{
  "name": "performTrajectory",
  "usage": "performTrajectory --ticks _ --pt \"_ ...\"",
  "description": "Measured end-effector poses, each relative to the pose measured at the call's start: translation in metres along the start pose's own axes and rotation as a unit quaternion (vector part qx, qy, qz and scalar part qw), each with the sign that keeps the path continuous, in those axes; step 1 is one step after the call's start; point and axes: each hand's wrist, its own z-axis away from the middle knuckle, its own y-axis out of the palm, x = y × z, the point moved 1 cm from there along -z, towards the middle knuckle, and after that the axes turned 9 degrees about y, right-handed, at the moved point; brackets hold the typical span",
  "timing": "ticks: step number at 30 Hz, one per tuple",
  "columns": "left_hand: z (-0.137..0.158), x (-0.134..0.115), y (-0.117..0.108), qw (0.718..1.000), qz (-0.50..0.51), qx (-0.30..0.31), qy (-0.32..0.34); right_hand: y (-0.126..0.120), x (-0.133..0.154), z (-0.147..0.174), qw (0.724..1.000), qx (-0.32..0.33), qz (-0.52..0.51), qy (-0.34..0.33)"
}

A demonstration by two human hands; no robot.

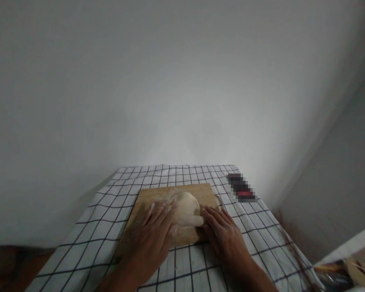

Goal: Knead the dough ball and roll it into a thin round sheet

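A pale rolling pin (188, 221) lies crosswise over the near part of a flattened, rounded sheet of dough (186, 201). My left hand (158, 225) covers the pin's left end, pressing from above with its floured fingers long and reaching over the dough's left side. At the other end, my right hand (220, 227) rests over the pin's tip with its fingers close together and bent slightly down. Both palms and the pin's ends are hidden. Under the dough is a wooden board (174, 189) dusted with flour.
The board lies on a table with a white, black-checked cloth (97, 225). A dark, pixelated item with a red patch (242, 188) is at the right edge. Behind the table rises a pale wall (182, 89). Blurred items (337, 275) are at lower right.
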Motion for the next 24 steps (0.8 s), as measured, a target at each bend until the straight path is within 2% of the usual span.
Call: performTrajectory --ticks 3,6,9,13,19,21,24 --pt "0.014 -0.003 0.003 1.000 -0.003 0.001 0.003 0.003 0.004 0.015 1.000 0.001 0.016 -0.005" --pt "0.015 0.000 0.005 1.000 0.000 -0.007 0.003 0.002 0.003 0.011 1.000 0.017 0.014 -0.005" --pt "0.004 0.009 0.004 1.000 0.004 0.003 0.004 0.000 -0.003 -0.012 1.000 0.023 0.007 -0.001" --pt "-0.020 0.025 0.010 1.000 0.007 0.007 0.013 0.005 -0.017 -0.060 0.999 0.030 0.033 -0.004" --pt "-0.056 0.062 0.047 0.999 -0.027 0.006 0.016 0.032 -0.045 -0.132 0.996 0.074 0.057 -0.009" --pt "-0.065 0.075 0.058 0.999 -0.024 0.021 0.021 0.038 -0.049 -0.139 0.995 0.084 0.056 -0.021" --pt "-0.071 0.087 0.064 0.999 -0.021 0.028 0.011 0.039 -0.046 -0.129 0.995 0.084 0.053 -0.023"
